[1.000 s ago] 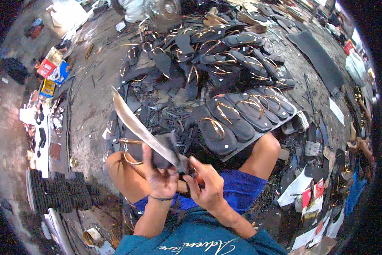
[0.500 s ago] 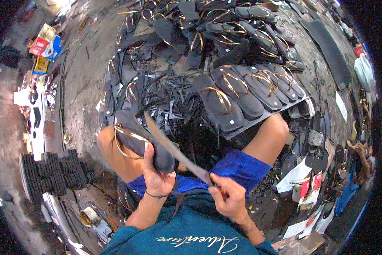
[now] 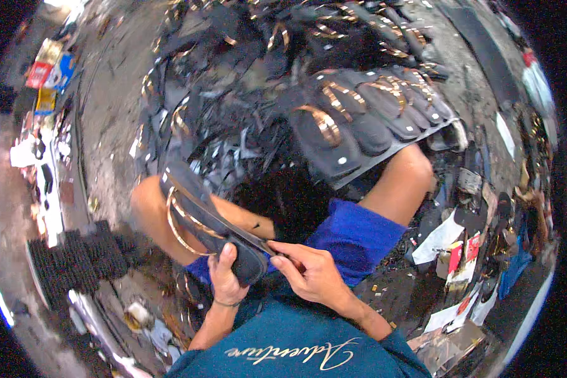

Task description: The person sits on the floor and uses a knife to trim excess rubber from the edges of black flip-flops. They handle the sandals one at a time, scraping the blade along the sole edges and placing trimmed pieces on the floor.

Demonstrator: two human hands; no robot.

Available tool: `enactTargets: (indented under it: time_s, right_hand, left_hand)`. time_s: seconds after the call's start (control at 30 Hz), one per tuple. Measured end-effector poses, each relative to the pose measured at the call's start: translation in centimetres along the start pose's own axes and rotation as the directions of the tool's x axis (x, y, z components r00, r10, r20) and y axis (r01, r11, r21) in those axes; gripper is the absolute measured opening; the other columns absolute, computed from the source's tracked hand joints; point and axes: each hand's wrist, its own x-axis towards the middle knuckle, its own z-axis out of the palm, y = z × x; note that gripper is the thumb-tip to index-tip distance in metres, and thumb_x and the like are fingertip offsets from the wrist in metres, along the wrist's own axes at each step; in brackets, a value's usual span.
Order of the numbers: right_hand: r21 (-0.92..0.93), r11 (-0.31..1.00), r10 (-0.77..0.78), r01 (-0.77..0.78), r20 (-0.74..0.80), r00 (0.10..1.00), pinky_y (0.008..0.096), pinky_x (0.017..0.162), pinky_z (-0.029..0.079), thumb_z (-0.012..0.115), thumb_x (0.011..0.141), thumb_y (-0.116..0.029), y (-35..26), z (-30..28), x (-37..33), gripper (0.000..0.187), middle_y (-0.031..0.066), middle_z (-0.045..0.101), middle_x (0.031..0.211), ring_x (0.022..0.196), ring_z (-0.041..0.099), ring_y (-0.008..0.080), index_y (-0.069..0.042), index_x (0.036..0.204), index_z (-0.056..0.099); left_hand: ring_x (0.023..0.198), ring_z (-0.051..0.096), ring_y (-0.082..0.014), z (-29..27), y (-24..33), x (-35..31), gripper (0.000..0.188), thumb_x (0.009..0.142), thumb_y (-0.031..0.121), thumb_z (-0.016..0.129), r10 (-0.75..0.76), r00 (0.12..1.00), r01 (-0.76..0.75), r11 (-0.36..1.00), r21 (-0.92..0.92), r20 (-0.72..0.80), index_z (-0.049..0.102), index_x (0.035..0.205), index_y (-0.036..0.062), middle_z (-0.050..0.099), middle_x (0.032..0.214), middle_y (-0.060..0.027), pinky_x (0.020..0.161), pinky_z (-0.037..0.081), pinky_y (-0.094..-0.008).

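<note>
My left hand is closed on the heel end of a black flip-flop with gold straps, thumb on top of the sole. The flip-flop slants over my left thigh, its toe end pointing away from me. At its right edge my right hand is closed on the knife, fingers close to the heel part of the sole. Of the knife, the handle is mostly hidden in my fist. A thin greyish edge along the sole's side seems to be its blade, though blur makes this unsure.
A board with several gold-strapped flip-flops rests by my right knee. Dark trimmings cover the floor ahead, with a heap of flip-flops beyond. Stacked black soles stand at the left. Papers lie at the right.
My right hand has moved left and up to the flip-flop, bringing the knife from across the gap to the sole's right side. The view has shifted slightly and blurred.
</note>
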Motion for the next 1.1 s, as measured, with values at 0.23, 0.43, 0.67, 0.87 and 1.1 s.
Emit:
enactTargets:
  time_s: [0.23,0.43,0.67,0.87,1.1]
  right_hand:
    - [0.376,0.926,0.13,-0.029,-0.247,0.96,0.0238,0.064,0.052,0.058,0.099,-0.015,0.8,-4.0,1.2,0.033,0.0064,0.073,0.094,0.069,0.059,0.0068,-0.003,0.13,0.059]
    - [0.378,0.923,0.252,-0.068,-0.46,0.851,0.0253,0.069,0.051,0.065,0.096,-0.024,3.5,-6.3,-1.4,0.043,0.0057,0.068,0.095,0.077,0.059,0.0073,-0.003,0.132,0.056]
    - [0.274,0.961,0.088,0.049,-0.467,0.88,0.0255,0.073,0.053,0.065,0.094,-0.009,3.8,-7.1,-1.2,0.051,0.0093,0.067,0.116,0.085,0.06,0.0094,0.001,0.14,0.044]
    - [0.213,0.964,0.224,-0.16,-0.323,0.919,0.0315,0.065,0.052,0.058,0.097,-0.019,2.9,-5.5,-0.9,0.052,0.0115,0.068,0.089,0.068,0.061,0.0142,-0.007,0.144,0.04]
    - [-0.074,0.984,0.134,-0.159,-0.267,0.954,0.0449,0.066,0.054,0.058,0.097,-0.021,3.2,-2.5,1.1,0.034,0.0197,0.067,0.082,0.077,0.069,0.0396,-0.004,0.125,0.048]
  left_hand:
    - [0.122,0.052,-0.0261,10.6,9.1,15.7,0.062,0.093,0.051,0.061,0.541,0.77,-0.537,0.836,-0.116,0.337,0.047,0.137,0.0084,0.054,0.134,-0.0144,0.105,0.043,-0.0424]
    - [0.115,0.057,-0.0215,15.1,-5.7,13.1,0.043,0.097,0.043,0.059,-0.303,0.82,0.415,0.899,-0.141,0.486,0.057,0.128,0.0132,0.062,0.123,-0.0081,0.095,0.047,-0.0404]
    - [0.086,0.069,-0.0212,17.4,-3.1,15.3,0.02,0.092,0.023,0.066,-0.318,0.881,0.379,0.918,-0.119,0.35,0.066,0.105,0.0079,0.071,0.099,-0.0041,0.08,0.057,-0.0393]
    - [0.091,0.069,-0.0208,11.0,4.4,19.5,0.022,0.091,0.023,0.067,-0.394,0.874,0.407,0.913,0.015,0.284,0.066,0.109,0.0111,0.072,0.102,-0.0053,0.084,0.056,-0.0376]
    - [0.088,0.07,-0.0217,9.5,4.2,18.8,0.023,0.092,0.025,0.066,-0.304,0.93,0.312,0.95,-0.005,0.208,0.067,0.108,0.0089,0.072,0.101,-0.0066,0.081,0.057,-0.0369]
